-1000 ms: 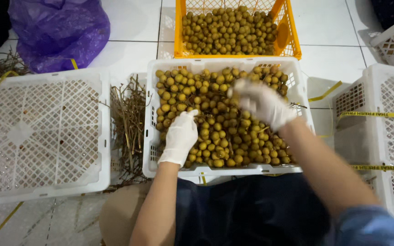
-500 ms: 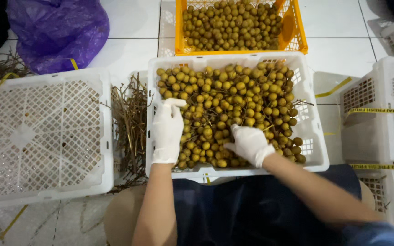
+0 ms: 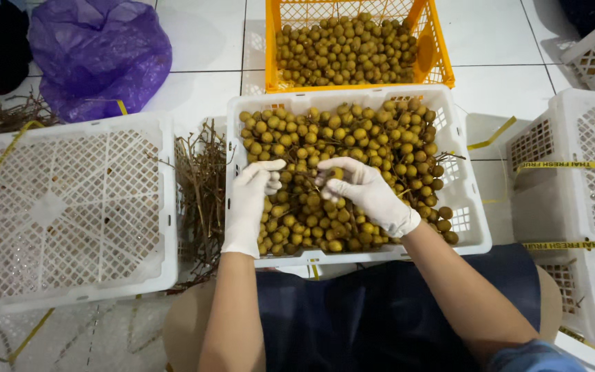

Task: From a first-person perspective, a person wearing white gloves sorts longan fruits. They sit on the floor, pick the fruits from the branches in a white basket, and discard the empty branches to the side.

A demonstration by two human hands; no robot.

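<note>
Gloved hands [image 3: 363,193] perhaps pinching crated longans [image 3: 380,138].

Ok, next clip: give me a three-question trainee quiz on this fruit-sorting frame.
1. True or false: both gloved hands, left hand and right hand, are in the white crate of small brown fruit.
2. What lies between that crate and the upturned white crate? A) bare twigs B) a purple bag
3. What colour is the far crate?

Key: 1 true; 2 A; 3 orange.

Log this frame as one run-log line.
left hand: gloved, on fruit | right hand: gloved, pinching one round fruit | white crate: full, in front | orange crate: behind
</note>
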